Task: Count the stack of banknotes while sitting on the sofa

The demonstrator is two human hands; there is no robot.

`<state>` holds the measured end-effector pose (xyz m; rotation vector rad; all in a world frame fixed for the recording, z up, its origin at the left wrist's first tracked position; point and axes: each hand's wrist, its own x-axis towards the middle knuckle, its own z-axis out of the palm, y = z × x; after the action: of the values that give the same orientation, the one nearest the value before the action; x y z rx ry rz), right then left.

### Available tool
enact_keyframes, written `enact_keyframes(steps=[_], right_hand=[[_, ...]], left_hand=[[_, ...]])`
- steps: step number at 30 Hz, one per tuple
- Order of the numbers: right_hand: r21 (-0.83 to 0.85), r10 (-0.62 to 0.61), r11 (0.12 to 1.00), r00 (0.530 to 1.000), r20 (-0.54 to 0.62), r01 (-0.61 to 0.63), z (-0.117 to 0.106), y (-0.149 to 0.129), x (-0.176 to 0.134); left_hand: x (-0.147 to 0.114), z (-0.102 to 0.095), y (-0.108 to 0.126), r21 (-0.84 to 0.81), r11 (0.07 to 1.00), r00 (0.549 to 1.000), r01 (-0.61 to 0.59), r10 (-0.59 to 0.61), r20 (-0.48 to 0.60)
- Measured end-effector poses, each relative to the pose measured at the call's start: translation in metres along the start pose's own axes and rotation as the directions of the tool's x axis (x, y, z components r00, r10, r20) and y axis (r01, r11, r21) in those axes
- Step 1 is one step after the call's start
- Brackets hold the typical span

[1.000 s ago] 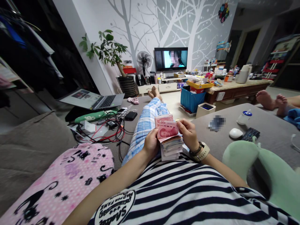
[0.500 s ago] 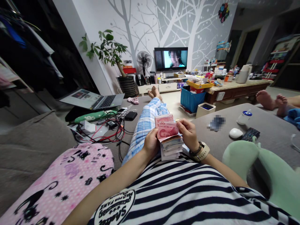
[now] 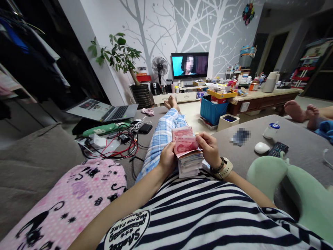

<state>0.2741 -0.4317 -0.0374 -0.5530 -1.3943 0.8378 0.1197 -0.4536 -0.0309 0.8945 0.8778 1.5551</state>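
My left hand [image 3: 168,158] is closed on the left edge of some red 100 banknotes [image 3: 184,144], thumb on top. At their upper right corner, my right hand [image 3: 208,148] pinches a red note between thumb and fingers. Just below the notes, a thick stack of white papers [image 3: 191,166] rests against my striped shirt [image 3: 197,208], on my lap. Some of the notes overlap the top of this stack. How many notes there are I cannot tell. A pale watch [image 3: 225,169] and a dark bracelet are on my right wrist.
Left of my plaid-covered legs [image 3: 163,133] lie tangled cables [image 3: 130,139], a black box [image 3: 145,128] and a laptop [image 3: 104,111]. To the right are a white mouse [image 3: 262,148], a small keyboard [image 3: 278,149], a lidded jar [image 3: 271,131] and a green neck pillow [image 3: 265,173]. Another person's feet [image 3: 299,111] show at far right.
The top red note shifts very slightly between my fingers. Both hands stay in nearly the same place. The picture on the television has changed.
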Motion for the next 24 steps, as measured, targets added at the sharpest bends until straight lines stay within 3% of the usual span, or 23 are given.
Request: enact_keyframes(steps=[6, 15, 21, 24], right_hand=[[0.007, 0.003, 1.000, 1.000, 0.003, -0.003, 0.000, -0.001, 0.000], [0.064, 0.103, 0.992, 0.993, 0.056, -0.107, 0.002, -0.004, 0.002], [-0.073, 0.066, 0.995, 0.992, -0.106, -0.074, -0.001, 0.005, 0.008], [-0.109, 0.089, 0.989, 0.989, -0.114, -0.101, -0.002, 0.008, 0.009]], left_hand=[[-0.007, 0.004, 0.008, 0.024, 0.999, 0.999, -0.022, 0.023, -0.023], [0.003, 0.004, -0.002, -0.178, 0.981, 0.997, 0.077, -0.078, 0.001], [-0.001, 0.003, 0.001, -0.141, 0.986, 0.996, 0.083, -0.076, 0.052], [-0.003, 0.003, 0.002, -0.136, 0.985, 0.990, 0.103, -0.088, 0.112]])
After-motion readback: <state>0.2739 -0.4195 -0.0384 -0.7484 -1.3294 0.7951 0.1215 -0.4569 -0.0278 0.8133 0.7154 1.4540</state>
